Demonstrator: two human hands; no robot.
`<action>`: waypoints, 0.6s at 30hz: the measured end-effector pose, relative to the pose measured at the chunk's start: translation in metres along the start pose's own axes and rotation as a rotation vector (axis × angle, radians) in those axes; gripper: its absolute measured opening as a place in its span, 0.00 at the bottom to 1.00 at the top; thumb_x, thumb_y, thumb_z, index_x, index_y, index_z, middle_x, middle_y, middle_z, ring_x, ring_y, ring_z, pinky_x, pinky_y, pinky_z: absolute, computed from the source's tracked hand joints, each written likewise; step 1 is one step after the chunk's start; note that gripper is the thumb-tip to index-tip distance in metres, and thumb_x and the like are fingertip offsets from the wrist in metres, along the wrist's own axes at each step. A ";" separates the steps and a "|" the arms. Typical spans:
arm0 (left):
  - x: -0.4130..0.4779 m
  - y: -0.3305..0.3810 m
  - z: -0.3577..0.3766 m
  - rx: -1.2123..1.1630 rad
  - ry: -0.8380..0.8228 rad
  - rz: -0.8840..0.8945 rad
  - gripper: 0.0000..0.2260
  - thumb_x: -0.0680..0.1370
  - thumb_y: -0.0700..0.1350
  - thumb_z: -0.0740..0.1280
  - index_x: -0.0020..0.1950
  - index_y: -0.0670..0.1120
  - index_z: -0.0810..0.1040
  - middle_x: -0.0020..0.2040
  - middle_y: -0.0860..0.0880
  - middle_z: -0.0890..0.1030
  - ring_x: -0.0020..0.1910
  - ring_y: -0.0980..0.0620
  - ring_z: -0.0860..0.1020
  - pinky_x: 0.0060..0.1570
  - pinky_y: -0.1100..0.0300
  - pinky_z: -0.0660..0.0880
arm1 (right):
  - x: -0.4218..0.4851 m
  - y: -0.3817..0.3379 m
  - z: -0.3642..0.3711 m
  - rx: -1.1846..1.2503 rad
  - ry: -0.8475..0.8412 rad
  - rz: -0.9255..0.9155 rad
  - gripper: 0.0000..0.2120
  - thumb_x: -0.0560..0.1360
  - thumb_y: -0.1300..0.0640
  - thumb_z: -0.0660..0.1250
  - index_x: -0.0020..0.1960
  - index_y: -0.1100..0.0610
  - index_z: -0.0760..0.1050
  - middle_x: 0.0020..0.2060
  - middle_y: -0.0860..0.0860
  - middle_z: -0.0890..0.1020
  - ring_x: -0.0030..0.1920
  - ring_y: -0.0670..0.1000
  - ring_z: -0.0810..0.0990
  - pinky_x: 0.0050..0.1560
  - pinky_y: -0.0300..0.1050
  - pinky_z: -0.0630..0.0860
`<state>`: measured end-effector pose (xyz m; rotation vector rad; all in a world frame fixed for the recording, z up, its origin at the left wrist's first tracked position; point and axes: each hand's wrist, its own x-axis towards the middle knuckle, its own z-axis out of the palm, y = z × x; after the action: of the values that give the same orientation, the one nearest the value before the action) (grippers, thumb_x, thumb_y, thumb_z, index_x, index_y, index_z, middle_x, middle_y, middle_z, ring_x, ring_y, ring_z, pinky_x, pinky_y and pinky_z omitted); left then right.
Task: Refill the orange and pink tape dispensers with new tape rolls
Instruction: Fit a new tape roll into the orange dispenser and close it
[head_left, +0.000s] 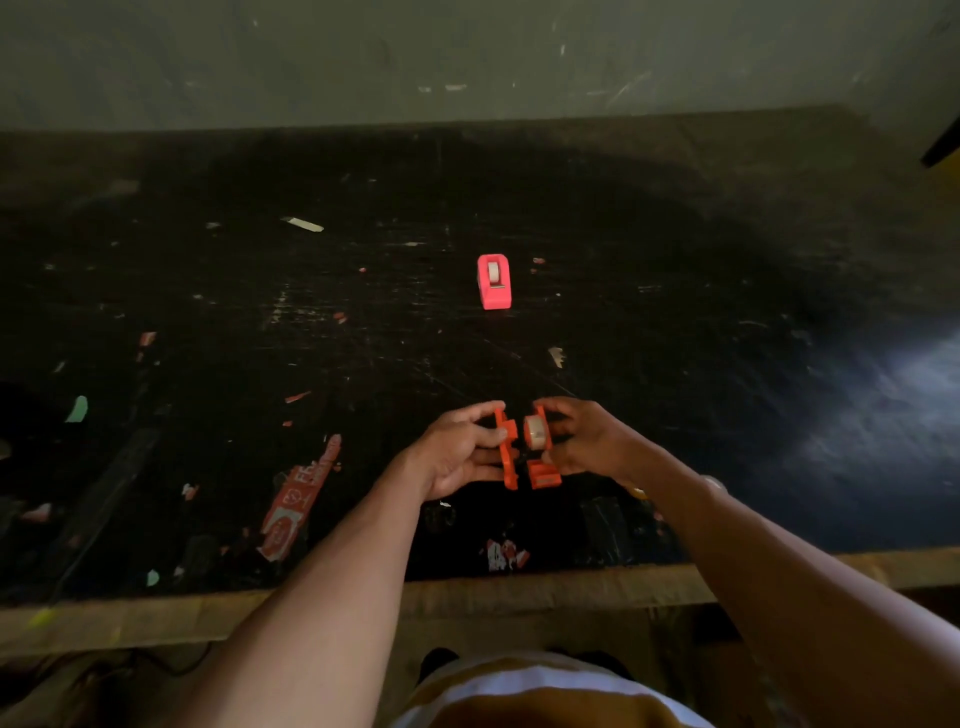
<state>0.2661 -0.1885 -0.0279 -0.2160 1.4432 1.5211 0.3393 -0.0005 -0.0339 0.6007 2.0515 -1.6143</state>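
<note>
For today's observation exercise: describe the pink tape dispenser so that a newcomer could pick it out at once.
Start from the dark, scratched table. Near its middle, beyond both hands, stands the pink tape dispenser, whole, with a pale roll inside. Unlike the orange dispenser, it is untouched and not split open.

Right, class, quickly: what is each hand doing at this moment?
Left hand: closed on the left half of the opened orange dispenser.
Right hand: closed on the right half, which carries the tape roll.
</note>
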 end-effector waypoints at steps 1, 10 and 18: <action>0.000 0.000 0.000 0.003 -0.005 0.001 0.25 0.80 0.32 0.63 0.76 0.47 0.67 0.58 0.38 0.81 0.55 0.40 0.82 0.48 0.41 0.81 | 0.001 0.001 -0.001 0.017 -0.003 0.006 0.37 0.73 0.74 0.67 0.76 0.50 0.63 0.58 0.53 0.81 0.54 0.53 0.84 0.50 0.50 0.83; -0.003 0.003 0.005 0.061 0.006 0.010 0.24 0.81 0.31 0.62 0.76 0.44 0.67 0.59 0.40 0.81 0.53 0.44 0.82 0.37 0.49 0.83 | -0.004 0.000 -0.002 0.070 -0.025 0.016 0.35 0.74 0.74 0.65 0.75 0.49 0.65 0.59 0.53 0.81 0.56 0.52 0.82 0.47 0.46 0.82; -0.004 0.006 0.008 0.086 -0.002 0.015 0.24 0.81 0.31 0.61 0.77 0.45 0.66 0.62 0.40 0.81 0.52 0.45 0.82 0.41 0.49 0.82 | -0.005 -0.005 -0.003 0.042 -0.053 -0.005 0.36 0.74 0.73 0.66 0.76 0.49 0.63 0.59 0.53 0.80 0.57 0.52 0.82 0.50 0.48 0.82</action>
<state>0.2677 -0.1825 -0.0194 -0.1522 1.5085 1.4665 0.3396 0.0007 -0.0267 0.5618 1.9872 -1.6617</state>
